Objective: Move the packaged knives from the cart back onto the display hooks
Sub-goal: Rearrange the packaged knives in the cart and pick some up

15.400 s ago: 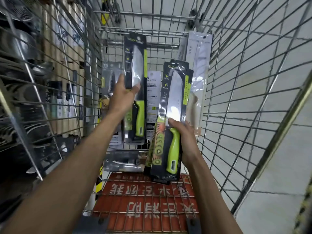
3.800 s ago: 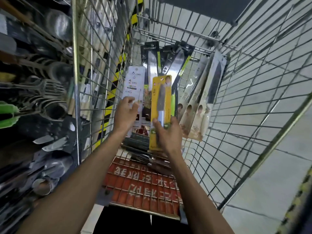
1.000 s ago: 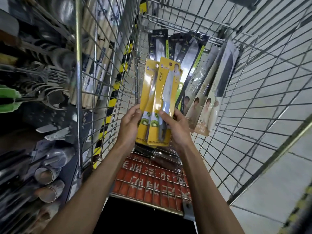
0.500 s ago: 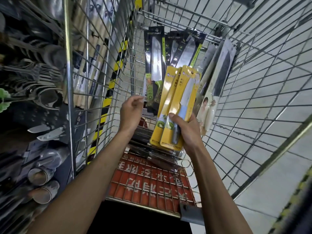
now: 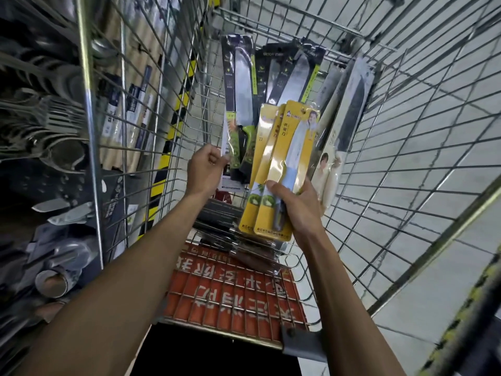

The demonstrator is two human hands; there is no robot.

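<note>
Stock in our hands and cart, as we see it from the head camera. Our right hand [image 5: 296, 206], at about five o'clock from the centre of view, is clamped around the lower end of the yellow knife packs [image 5: 282, 169]; we count at least two cards fanned together, possibly a third behind, and we cannot tell for certain. They stand nearly upright, tops leaning slightly toward one o'clock, thumb across the front card. Our left hand [image 5: 206, 170], at nine o'clock from those packs and just beside them, is curled with fingertips pinching the edge of a white-backed pack [image 5: 227, 156], whose face we cannot read. Behind it, toward twelve o'clock, the black-and-green knife packs [image 5: 240, 112] lean against the far end of the wire cart [image 5: 406, 109], several overlapping, green handles down. At two o'clock from the yellow packs, the clear knife packs [image 5: 349, 109] with pale handles lean against the cart's right wall. Beneath our hands, at six o'clock, more flat packages [image 5: 230, 226] lie on the cart floor, dark and too blurred for us to name. Nearer us, the red child-seat flap [image 5: 233, 294] with white lettering lies flat. Outside the cart at nine o'clock, the utensil shelving [image 5: 46, 137] carries metal ladles, forks and loose blades.
</note>
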